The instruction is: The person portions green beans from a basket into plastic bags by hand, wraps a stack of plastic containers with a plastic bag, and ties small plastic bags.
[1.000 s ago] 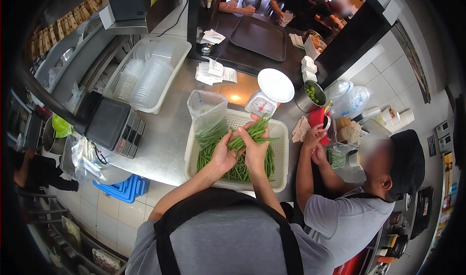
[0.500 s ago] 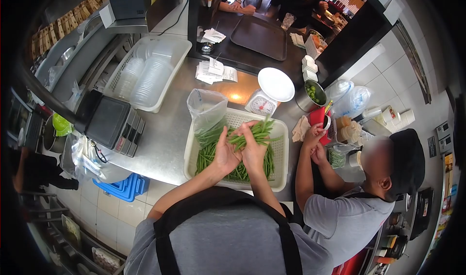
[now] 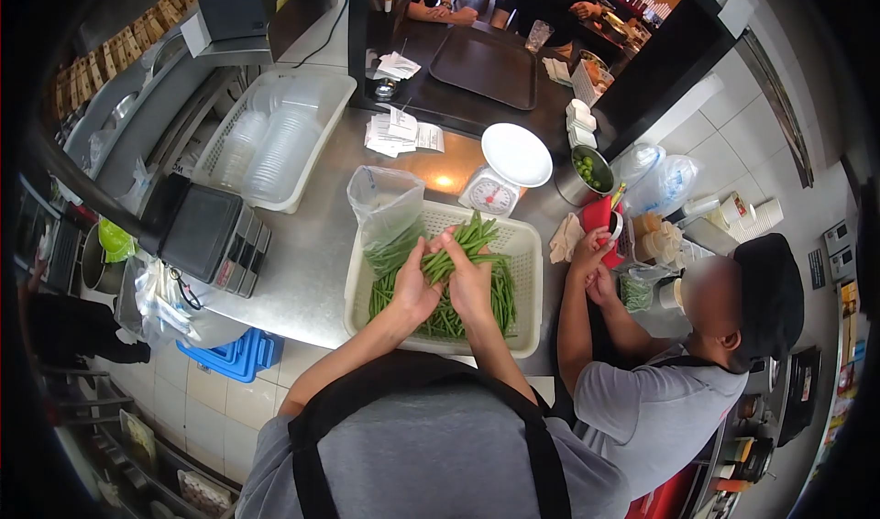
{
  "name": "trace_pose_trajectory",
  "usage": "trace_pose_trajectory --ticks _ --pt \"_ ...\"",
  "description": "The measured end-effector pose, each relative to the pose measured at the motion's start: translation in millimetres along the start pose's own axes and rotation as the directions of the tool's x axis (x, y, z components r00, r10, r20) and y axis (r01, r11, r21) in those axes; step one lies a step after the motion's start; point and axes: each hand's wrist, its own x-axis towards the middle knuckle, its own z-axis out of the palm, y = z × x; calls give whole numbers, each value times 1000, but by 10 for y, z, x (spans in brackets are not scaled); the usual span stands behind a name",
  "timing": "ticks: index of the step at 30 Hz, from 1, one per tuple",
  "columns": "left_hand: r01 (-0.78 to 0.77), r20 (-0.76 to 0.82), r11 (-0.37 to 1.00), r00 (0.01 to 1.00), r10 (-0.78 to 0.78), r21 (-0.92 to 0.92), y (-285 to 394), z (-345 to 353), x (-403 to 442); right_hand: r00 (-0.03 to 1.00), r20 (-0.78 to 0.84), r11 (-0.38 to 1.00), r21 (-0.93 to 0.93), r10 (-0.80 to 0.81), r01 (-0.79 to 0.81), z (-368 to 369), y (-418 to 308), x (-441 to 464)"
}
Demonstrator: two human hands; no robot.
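A bundle of cut green beans (image 3: 473,237) is gathered between my two hands above a white plastic basket (image 3: 524,336). My left hand (image 3: 417,285) cups the bundle from the left, fingers curled against it. From the right, my right hand (image 3: 468,285) wraps its fingers round the same beans. More loose green beans (image 3: 440,320) cover the basket's bottom below. At the basket's back left corner stands a clear plastic bag (image 3: 389,212) partly filled with green beans. Behind the basket is a kitchen scale (image 3: 491,193) with a white round pan.
A co-worker (image 3: 660,391) stands close on my right, hands near a red container (image 3: 599,216). A pot of green limes (image 3: 587,178) sits behind. To the left are a basket of plastic containers (image 3: 293,143) and a black-lidded box (image 3: 206,230). Paper slips (image 3: 403,134) lie at the back.
The bean bundle in my hands has become more upright and compact, its ends shifting left. My fingers have drawn in round it. The co-worker's hands stay nearly in place.
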Motion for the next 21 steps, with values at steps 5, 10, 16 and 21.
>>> trace_pose_trajectory --ticks 5,10,16,21 --pt "-508 260 530 841 474 679 312 129 -102 961 -17 903 348 275 -252 -312 -137 134" --pt "-65 514 -597 590 623 799 1185 444 -370 937 9 836 449 349 -315 -509 -270 64" --pt "-135 89 115 939 333 984 1462 -153 219 945 38 868 385 325 -314 -317 -326 83" --pt "-472 425 244 877 223 847 1110 212 -104 995 45 975 209 -89 78 201 -660 132"
